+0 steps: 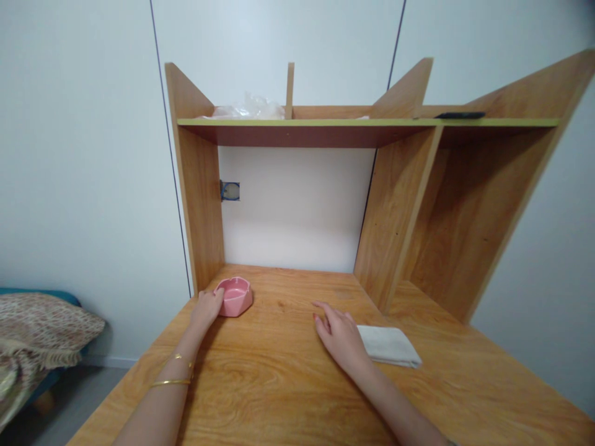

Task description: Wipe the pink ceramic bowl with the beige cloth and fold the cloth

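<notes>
A pink, faceted ashtray (238, 302) with notches in its rim is at the back left of the wooden desktop. My left hand (209, 306) grips its left side, the thumb over the rim and the other fingers mostly hidden. Over the middle of the desk, my right hand (341, 337) holds nothing; its fingers are apart and the index finger is stretched forward. Just right of that hand lies a folded whitish cloth (389, 345), its left end partly covered by the hand.
A wooden hutch (395, 217) rises from the back of the desk (269, 384). On its upper shelf are a clear plastic bag (253, 108) and a flat black object (460, 115). A wall socket box (231, 191) shows behind. At left, a fringed blanket (46, 328) covers a blue seat or bed.
</notes>
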`<state>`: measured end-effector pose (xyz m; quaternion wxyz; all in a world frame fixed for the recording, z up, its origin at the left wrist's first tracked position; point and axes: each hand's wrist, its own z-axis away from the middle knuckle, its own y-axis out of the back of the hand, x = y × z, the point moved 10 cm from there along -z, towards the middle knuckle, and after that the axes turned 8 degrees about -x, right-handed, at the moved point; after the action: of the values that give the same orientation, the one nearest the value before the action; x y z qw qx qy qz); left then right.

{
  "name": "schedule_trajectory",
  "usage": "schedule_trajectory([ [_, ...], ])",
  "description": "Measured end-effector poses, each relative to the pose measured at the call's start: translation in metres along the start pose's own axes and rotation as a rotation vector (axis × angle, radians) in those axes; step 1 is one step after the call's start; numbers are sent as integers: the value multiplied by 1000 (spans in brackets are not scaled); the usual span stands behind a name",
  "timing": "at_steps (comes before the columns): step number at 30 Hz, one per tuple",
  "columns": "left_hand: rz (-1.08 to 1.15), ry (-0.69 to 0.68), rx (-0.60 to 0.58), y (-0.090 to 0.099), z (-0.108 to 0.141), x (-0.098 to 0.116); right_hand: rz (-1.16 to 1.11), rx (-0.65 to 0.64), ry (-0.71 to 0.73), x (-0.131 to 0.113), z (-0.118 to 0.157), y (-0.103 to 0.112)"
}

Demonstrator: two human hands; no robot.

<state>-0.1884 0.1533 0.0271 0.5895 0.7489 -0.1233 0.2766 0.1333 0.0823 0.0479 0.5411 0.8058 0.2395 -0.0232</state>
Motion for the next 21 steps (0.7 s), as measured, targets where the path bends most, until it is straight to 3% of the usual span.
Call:
schedule_trajectory([
  [7,14,79,126,15,11,7,329,-87,-243,33,1,20],
  [11,20,-19,190,24,26,35,414,-215,-352,50,5,18],
  [17,-22,-320,108,4,54,98,469,-377,-357,53,13,0],
  [21,-12,-482,-14,-21,68,123,533,-392,-338,48,15,-5],
])
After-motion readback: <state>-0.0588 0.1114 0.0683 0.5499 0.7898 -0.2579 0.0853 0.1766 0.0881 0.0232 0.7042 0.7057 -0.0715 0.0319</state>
